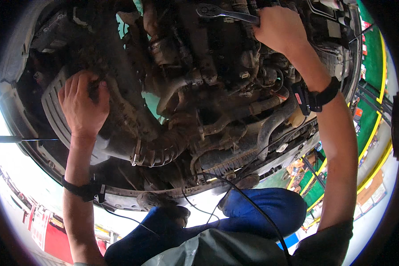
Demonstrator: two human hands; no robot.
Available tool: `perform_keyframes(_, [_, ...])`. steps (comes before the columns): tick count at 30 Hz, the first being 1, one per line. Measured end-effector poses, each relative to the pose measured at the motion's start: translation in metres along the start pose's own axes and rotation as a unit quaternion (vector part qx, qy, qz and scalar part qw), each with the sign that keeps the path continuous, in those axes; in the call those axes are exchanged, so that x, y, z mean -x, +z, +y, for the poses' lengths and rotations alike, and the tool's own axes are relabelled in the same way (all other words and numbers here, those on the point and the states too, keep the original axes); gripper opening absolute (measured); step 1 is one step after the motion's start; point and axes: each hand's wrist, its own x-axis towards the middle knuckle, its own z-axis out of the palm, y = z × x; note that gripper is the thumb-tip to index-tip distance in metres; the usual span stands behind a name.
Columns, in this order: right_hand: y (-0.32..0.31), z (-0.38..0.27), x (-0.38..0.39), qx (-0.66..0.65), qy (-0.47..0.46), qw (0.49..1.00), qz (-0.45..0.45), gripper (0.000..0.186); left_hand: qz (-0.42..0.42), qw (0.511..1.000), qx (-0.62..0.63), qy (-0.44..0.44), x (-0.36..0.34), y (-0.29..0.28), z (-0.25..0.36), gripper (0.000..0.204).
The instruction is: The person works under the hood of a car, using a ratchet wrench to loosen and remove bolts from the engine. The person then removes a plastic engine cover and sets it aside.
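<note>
Over the far side of the engine bay [226,106], my right hand [281,29] is wrapped round the handle of a ratchet wrench [235,15]. The silver ratchet head points left, and whatever lies under it is too dark to make out. My left hand [84,104] rests on a black ribbed plastic housing [55,99] at the left, thumb apart from the bent fingers and nothing seen in its grasp. From that housing a ribbed air intake hose [159,150] with a metal clamp [136,153] curves toward the middle.
Dusty hoses [275,126] and pipes fill the bay's middle and right. The car's front edge [119,191] runs close before my knees [270,208]. A black cable [248,197] hangs across my lap. Right of the car are yellow rails [377,128] and green flooring; a red cabinet [53,239] stands lower left.
</note>
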Motion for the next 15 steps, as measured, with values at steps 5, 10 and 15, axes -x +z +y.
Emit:
perform_keyframes(5, [0.0090, 0.0022, 0.0053, -0.009, 0.003, 0.999, 0.031, 0.021, -0.011, 1.000, 0.010, -0.012, -0.0016, -0.0004, -0.0013, 0.024])
perform_keyframes(10, [0.0084, 0.0023, 0.0074, -0.012, 0.002, 0.998, 0.054, 0.025, 0.010, 0.999, 0.034, 0.016, 0.0008, 0.0011, -0.0071, 0.026])
perform_keyframes(15, [0.0065, -0.0014, 0.0079, -0.006, 0.015, 0.998, 0.059, 0.023, -0.002, 0.999, 0.043, 0.001, 0.0028, 0.0024, -0.0093, 0.023])
